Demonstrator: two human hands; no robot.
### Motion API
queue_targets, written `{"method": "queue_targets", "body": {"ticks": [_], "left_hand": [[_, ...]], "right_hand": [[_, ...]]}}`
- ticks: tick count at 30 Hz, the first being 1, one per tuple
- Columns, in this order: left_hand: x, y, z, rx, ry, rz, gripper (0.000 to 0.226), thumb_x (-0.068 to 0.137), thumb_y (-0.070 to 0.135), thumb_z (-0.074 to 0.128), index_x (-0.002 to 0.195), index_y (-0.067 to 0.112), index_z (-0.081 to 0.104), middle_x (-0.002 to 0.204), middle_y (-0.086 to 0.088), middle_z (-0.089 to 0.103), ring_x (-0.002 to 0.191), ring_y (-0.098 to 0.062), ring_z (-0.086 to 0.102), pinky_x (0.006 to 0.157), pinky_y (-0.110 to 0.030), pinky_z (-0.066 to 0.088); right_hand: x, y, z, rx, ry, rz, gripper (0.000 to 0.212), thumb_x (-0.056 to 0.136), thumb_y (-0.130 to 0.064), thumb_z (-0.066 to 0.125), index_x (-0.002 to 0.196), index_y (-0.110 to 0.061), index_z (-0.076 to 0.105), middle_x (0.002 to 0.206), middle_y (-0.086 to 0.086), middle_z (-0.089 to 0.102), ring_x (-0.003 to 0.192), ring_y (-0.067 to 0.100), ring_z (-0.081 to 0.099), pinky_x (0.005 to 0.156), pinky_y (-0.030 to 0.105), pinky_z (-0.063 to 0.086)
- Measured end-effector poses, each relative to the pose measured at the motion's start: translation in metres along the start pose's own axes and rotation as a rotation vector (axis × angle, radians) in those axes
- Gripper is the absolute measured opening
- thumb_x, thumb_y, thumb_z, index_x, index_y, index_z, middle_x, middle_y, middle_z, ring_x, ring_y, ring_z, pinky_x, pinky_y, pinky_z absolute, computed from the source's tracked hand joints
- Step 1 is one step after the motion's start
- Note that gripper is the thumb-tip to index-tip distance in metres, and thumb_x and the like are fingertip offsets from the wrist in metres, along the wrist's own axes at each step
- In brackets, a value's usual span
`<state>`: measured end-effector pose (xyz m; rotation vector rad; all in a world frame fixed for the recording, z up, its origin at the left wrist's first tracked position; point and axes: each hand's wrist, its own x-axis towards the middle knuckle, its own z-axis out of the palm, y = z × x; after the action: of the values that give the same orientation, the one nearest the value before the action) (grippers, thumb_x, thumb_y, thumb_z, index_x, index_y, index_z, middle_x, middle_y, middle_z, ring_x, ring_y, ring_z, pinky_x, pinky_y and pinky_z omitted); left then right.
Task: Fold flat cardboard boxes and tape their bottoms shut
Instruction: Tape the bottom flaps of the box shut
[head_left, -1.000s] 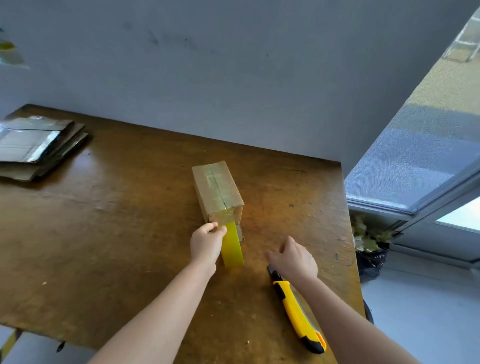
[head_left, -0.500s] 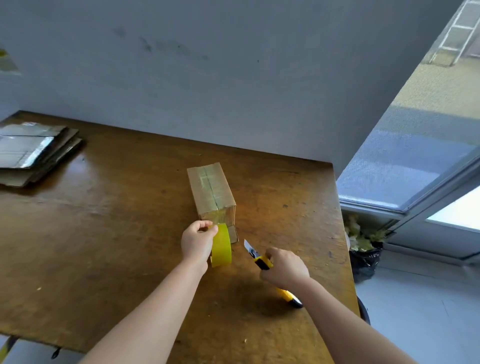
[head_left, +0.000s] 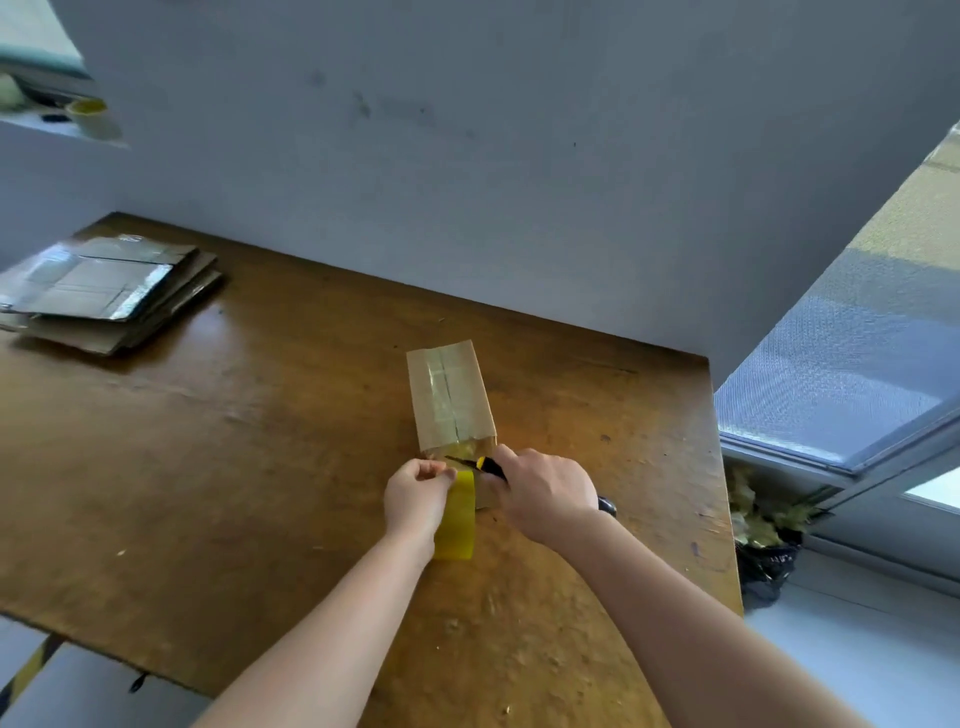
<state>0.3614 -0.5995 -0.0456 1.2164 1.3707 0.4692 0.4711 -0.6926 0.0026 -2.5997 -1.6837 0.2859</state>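
Observation:
A small folded cardboard box (head_left: 448, 395) stands on the wooden table (head_left: 260, 467), with clear tape running along the seam of its upper face. My left hand (head_left: 418, 496) grips a yellowish tape roll (head_left: 458, 517) just below the box's near end, a strip of tape stretching up to the box. My right hand (head_left: 545, 493) is closed on a yellow and black utility knife (head_left: 488, 466), whose blade lies across the tape strip between roll and box. Most of the knife's handle is hidden in my fist.
A stack of flat cardboard boxes (head_left: 104, 291) lies at the table's far left. A grey wall backs the table. To the right, past the table edge, are a window (head_left: 852, 364) and a dark bag of scraps (head_left: 763, 545) on the floor.
My right hand picked up the utility knife from the table and carried it left, up to the tape strip at the box. My left hand kept hold of the tape roll.

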Motion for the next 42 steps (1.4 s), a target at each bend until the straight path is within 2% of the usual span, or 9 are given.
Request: {"method": "queue_targets", "body": {"ticks": [6,15,19,23,30,33,36,38,42], "left_hand": [[0.003,-0.002,0.002,-0.009,-0.032,-0.007,0.008,0.087,0.024,0.068,0.090,0.019,0.062,0.094,-0.004,0.066,0.089,-0.026,0.063,0.080,-0.041,0.054],[0.014,0.004,0.003,0.140,-0.042,-0.004,0.010,0.086,0.022,0.068,0.088,0.019,0.059,0.090,0.002,0.061,0.087,-0.020,0.058,0.069,-0.033,0.047],[0.014,0.007,0.002,0.189,-0.074,0.045,0.010,0.082,0.019,0.069,0.083,0.018,0.059,0.085,-0.001,0.063,0.077,-0.017,0.059,0.057,-0.027,0.043],[0.016,0.007,-0.005,0.259,-0.073,0.107,0.008,0.080,0.019,0.068,0.083,0.019,0.061,0.089,-0.002,0.063,0.082,-0.018,0.059,0.059,-0.027,0.041],[0.021,0.008,-0.011,0.306,-0.119,0.148,0.011,0.080,0.025,0.070,0.087,0.026,0.061,0.092,0.004,0.063,0.088,-0.017,0.059,0.072,-0.029,0.048],[0.023,0.007,-0.012,0.306,-0.130,0.146,0.012,0.080,0.025,0.070,0.088,0.026,0.061,0.093,0.003,0.064,0.088,-0.015,0.059,0.070,-0.028,0.048],[0.025,0.008,-0.011,0.296,-0.144,0.156,0.009,0.080,0.024,0.071,0.086,0.023,0.064,0.092,0.001,0.066,0.085,-0.017,0.061,0.065,-0.028,0.046],[0.025,0.009,-0.010,0.336,-0.143,0.158,0.006,0.082,0.025,0.069,0.085,0.022,0.064,0.090,0.001,0.066,0.084,-0.018,0.061,0.065,-0.029,0.044],[0.026,0.010,-0.009,0.358,-0.127,0.164,0.009,0.083,0.026,0.066,0.077,0.025,0.060,0.079,0.005,0.062,0.079,-0.019,0.059,0.060,-0.028,0.041]], "right_hand": [[0.016,0.000,-0.010,-0.219,-0.051,-0.054,0.019,0.100,-0.033,0.038,0.111,-0.023,0.051,0.082,-0.001,0.062,0.066,0.023,0.057,0.046,0.030,0.031],[0.031,-0.010,-0.011,-0.415,-0.109,-0.076,0.026,0.095,-0.014,0.044,0.119,-0.020,0.052,0.097,0.004,0.067,0.083,0.025,0.067,0.044,0.030,0.029],[0.034,-0.009,-0.007,-0.572,-0.226,-0.042,0.018,0.092,-0.011,0.052,0.104,-0.014,0.065,0.095,0.003,0.068,0.085,0.023,0.066,0.052,0.030,0.037],[0.014,0.019,0.022,-0.379,-0.275,0.016,0.017,0.096,-0.029,0.051,0.103,-0.021,0.063,0.097,-0.001,0.069,0.087,0.021,0.066,0.060,0.031,0.040],[-0.018,0.040,0.072,-0.107,-0.331,0.094,0.046,0.089,-0.051,0.057,0.126,-0.027,0.044,0.114,0.002,0.057,0.105,0.026,0.058,0.072,0.035,0.044],[-0.016,0.036,0.068,-0.113,-0.176,0.096,0.062,0.079,-0.067,0.058,0.123,-0.025,0.049,0.114,0.001,0.055,0.108,0.023,0.053,0.083,0.035,0.044],[0.001,0.022,0.044,0.026,0.340,0.045,0.055,0.071,-0.062,0.068,0.097,-0.015,0.057,0.095,0.003,0.056,0.089,0.027,0.056,0.071,0.038,0.048],[0.018,0.007,0.027,0.081,0.562,-0.020,0.053,0.071,-0.056,0.072,0.099,-0.013,0.057,0.098,0.006,0.057,0.090,0.028,0.055,0.073,0.040,0.049],[0.046,-0.010,0.017,0.073,0.402,-0.079,0.072,0.081,-0.054,0.064,0.140,-0.018,0.044,0.144,0.011,0.045,0.136,0.031,0.037,0.108,0.045,0.034]]}}
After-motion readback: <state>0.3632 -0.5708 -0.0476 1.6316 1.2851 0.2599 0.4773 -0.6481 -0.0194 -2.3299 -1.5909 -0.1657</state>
